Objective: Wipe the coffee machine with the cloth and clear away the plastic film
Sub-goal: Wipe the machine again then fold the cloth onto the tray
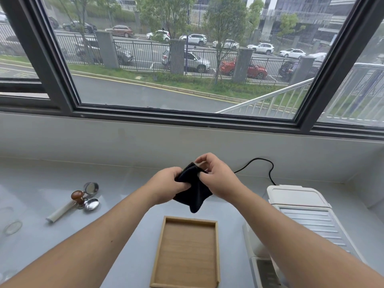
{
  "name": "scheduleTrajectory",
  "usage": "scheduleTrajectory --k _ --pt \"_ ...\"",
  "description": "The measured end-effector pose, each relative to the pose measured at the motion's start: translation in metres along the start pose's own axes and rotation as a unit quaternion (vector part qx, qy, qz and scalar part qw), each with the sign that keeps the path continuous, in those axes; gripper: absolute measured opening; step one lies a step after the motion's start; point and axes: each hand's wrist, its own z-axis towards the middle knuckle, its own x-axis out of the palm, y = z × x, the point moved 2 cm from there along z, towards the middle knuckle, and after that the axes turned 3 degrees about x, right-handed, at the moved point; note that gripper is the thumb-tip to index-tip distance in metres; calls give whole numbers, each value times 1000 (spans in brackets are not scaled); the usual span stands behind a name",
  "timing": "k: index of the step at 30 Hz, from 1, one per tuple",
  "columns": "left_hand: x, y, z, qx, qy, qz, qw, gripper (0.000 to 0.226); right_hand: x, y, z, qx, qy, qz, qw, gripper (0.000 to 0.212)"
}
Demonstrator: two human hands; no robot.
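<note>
The cloth (pixel 194 190) is pinched by both the left hand (pixel 168 185) and right hand (pixel 218 179), seemingly being folded before the machine (pixel 307 213) is wiped.

Grey counter (pixel 124 179) bears wooden tray (pixel 187 252), coffee machine (pixel 307 213), portafilter (pixel 62 212), tamper (pixel 77 195), cable (pixel 270 169).

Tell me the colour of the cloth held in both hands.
Black, plain with no pattern. The cloth shows best in the head view, the only one.

Both forearms reach forward, left hand (pixel 166 185) and right hand (pixel 218 177) pinching the black cloth (pixel 195 196) between them.
</note>
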Motion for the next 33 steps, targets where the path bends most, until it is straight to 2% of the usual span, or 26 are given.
scheduleTrajectory --k 3,4,7,11,14,17,18,21,23,27,31,33 --pt "1 -1 -1 -6 -10 -85 996 7 -9 -8 3 34 -47 24 998 24" --pt "1 -2 -1 -8 -8 -117 993 9 -13 -11 3 54 -56 27 997 30" --pt "-1 -4 -3 -7 9 -210 978 16 -18 -23 0 141 -57 59 987 65" --pt "2 -12 -4 -10 23 -322 946 23 -11 -34 -6 241 6 144 960 75" --pt "3 -19 -4 -7 30 -368 929 24 -1 -38 -15 302 89 205 927 93" --pt "4 -24 -3 0 37 -388 921 25 3 -38 -18 296 143 254 909 98" --pt "3 -25 -3 -1 36 -397 917 25 3 -37 -19 287 145 273 907 92" --pt "2 -24 -4 -8 38 -415 909 26 -1 -34 -18 241 114 326 907 51" --pt "2 -22 -5 -13 42 -420 907 27 -5 -33 -17 221 106 370 896 41" --pt "4 -19 -6 -14 59 -455 888 29 -1 -30 -20 241 123 372 888 47" --pt "5 -22 -5 0 86 -475 876 31 10 -33 -23 272 167 363 875 87" --pt "4 -24 -5 7 99 -477 873 26 14 -34 -25 262 198 369 870 95"
